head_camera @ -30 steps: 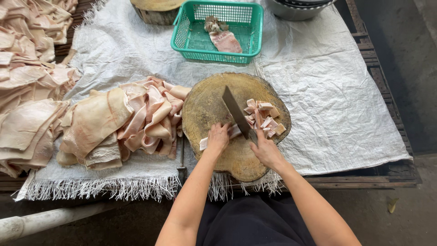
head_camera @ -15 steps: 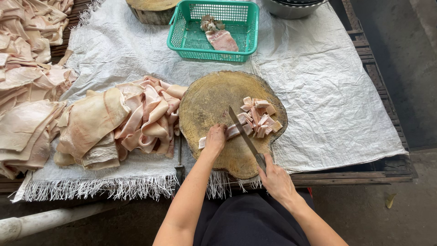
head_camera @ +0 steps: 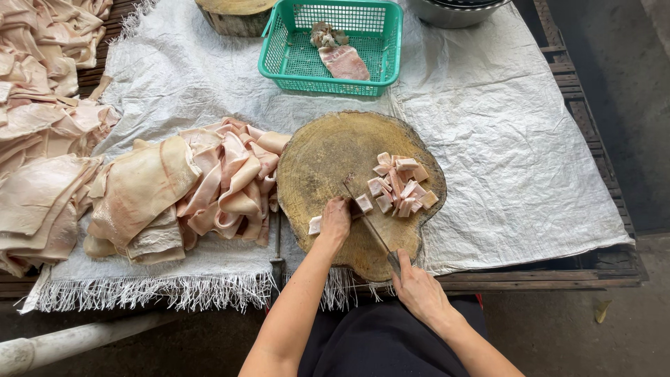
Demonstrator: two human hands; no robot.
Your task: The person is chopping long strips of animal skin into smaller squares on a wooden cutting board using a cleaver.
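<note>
Near the counter's front edge, my left hand (head_camera: 336,220) pins a pork skin strip (head_camera: 315,225) while my right hand (head_camera: 419,290) grips the cleaver (head_camera: 366,216); fingertips beside the blade risk a nick.

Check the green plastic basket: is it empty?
No, the green plastic basket holds a pink slab of meat and a small pale clump behind it.

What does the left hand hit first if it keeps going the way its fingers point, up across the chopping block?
Probably nothing soon. The left hand pins a meat strip on the wooden block; ahead is bare wood, then white sacking, then the green basket. The cut pieces lie to its right, off that line.
</note>
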